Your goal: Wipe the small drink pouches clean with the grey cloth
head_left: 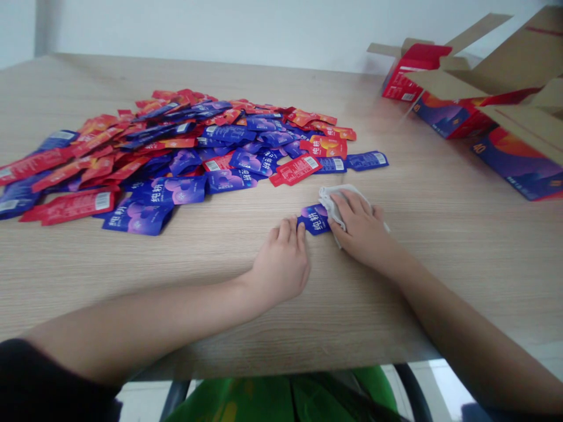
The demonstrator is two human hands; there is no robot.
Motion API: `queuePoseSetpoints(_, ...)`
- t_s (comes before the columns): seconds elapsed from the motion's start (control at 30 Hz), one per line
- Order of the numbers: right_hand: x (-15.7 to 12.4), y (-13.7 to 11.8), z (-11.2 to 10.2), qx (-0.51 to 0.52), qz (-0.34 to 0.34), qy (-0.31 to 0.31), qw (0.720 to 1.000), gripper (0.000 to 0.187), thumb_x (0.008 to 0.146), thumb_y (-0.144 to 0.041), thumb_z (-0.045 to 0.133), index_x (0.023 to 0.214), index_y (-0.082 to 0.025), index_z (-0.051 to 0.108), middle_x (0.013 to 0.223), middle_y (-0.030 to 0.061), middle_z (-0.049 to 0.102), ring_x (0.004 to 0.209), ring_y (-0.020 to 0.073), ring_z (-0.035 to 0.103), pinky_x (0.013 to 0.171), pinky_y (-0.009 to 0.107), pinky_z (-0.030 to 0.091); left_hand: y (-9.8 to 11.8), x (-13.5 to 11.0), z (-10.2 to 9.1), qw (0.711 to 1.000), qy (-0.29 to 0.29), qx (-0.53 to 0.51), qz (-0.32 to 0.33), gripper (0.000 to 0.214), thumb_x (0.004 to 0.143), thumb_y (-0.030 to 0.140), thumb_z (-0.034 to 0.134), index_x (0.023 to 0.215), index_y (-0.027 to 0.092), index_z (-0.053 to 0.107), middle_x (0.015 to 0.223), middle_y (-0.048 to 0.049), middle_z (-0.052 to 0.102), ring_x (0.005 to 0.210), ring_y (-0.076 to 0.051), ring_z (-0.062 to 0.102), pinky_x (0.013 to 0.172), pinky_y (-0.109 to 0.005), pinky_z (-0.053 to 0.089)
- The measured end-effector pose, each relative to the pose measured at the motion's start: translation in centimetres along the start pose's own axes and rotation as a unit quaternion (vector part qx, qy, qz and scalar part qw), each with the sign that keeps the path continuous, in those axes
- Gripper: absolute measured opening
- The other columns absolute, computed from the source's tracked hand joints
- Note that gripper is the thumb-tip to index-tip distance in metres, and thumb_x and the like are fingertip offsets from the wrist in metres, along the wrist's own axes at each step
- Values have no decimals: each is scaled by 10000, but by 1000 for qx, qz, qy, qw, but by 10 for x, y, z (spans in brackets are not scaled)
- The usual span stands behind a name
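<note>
A blue-and-purple sachet [315,219] lies flat on the table in front of me. My left hand [285,255] pinches its narrow left end, fingers closed together. Over the sachet's right part, my right hand [358,225] presses a white cloth [336,196], its fingers bent over the folds. That end of the sachet is hidden under the cloth and hand. Beyond my hands and to the left spreads a large heap of red and blue sachets [185,140]. A red sachet [297,170] and a blue sachet [367,160] lie at the heap's right edge.
At the right stand opened cardboard boxes with raised flaps: a small red box [402,82], a red-and-blue box [453,117] and a nearer blue box [519,164]. The wooden table [211,328] ends close to my body. A white wall [220,29] rises behind it.
</note>
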State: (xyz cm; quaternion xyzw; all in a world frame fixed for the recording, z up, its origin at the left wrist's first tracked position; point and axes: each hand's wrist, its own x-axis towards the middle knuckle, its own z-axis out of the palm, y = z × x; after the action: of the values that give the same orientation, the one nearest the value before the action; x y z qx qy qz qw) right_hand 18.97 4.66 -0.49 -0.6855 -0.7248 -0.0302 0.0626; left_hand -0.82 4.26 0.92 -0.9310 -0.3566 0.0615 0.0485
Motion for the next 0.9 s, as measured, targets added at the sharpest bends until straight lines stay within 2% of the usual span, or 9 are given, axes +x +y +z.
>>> queuePoseSetpoints(0.1,2,-1,3,-10,21,13,1000,555,985,-412,313,1457,-134,402,1532,188,396,1392,338,359,1042,584,336,0,0,0,1000,-1,-1,-2,667,927,307,414,1445,-109,360,1476,-340,394,1353,-422,417,1024,-463,418)
queuePoseSetpoints(0.17,-1,-11,6,-20,7,24,999,553,984,-412,307,1444,-126,416,1528,194,403,1386,344,356,1044,593,314,0,0,1,1000,2,-1,-3,667,928,310,410,1444,-110,361,1475,-339,396,1349,-422,422,1016,-465,424)
queuePoseSetpoints(0.27,-6,-27,8,-26,-60,29,997,551,983,-405,307,1446,-126,413,1533,189,401,1391,338,341,1052,583,283,0,1,1,1000,11,0,-1,657,927,314,406,1431,-108,385,1467,-331,414,1334,-419,437,995,-464,440)
queuePoseSetpoints(0.37,-9,-31,6,-15,-121,19,992,546,984,-395,321,1459,-139,402,1546,173,390,1403,318,328,1064,550,273,0,1,2,1000,16,1,3,631,926,305,399,1409,-101,423,1452,-320,442,1320,-414,453,984,-460,448)
queuePoseSetpoints(0.43,-8,-24,3,-7,-114,10,993,543,987,-404,325,1465,-158,397,1553,156,387,1407,304,332,1066,534,287,0,1,2,1000,15,3,1,641,926,305,397,1420,-103,406,1459,-323,432,1319,-414,456,991,-459,445)
queuePoseSetpoints(0.57,-1,2,0,-9,-18,0,1000,563,990,-441,316,1476,-162,379,1548,156,392,1404,308,352,1053,545,332,0,1,1,1000,3,6,1,668,925,312,406,1444,-106,365,1473,-332,404,1341,-422,434,1020,-461,427)
queuePoseSetpoints(0.67,3,7,2,-18,30,5,999,571,989,-435,306,1470,-136,383,1531,184,403,1379,331,383,1018,562,372,0,1,1,1000,2,6,0,667,923,304,406,1446,-107,361,1472,-338,402,1333,-428,441,1008,-463,434)
queuePoseSetpoints(0.77,1,-5,5,-33,17,16,999,564,985,-421,310,1449,-116,409,1523,208,407,1370,355,381,1008,585,367,0,1,2,1000,5,2,-2,666,922,301,410,1441,-113,364,1469,-344,401,1329,-430,442,1004,-465,434)
queuePoseSetpoints(0.9,-5,-25,6,-33,-56,14,998,560,984,-411,307,1460,-131,397,1547,180,387,1400,336,340,1044,600,315,0,1,2,1000,4,-2,-3,675,922,315,415,1439,-116,366,1465,-339,410,1333,-426,437,1016,-468,425)
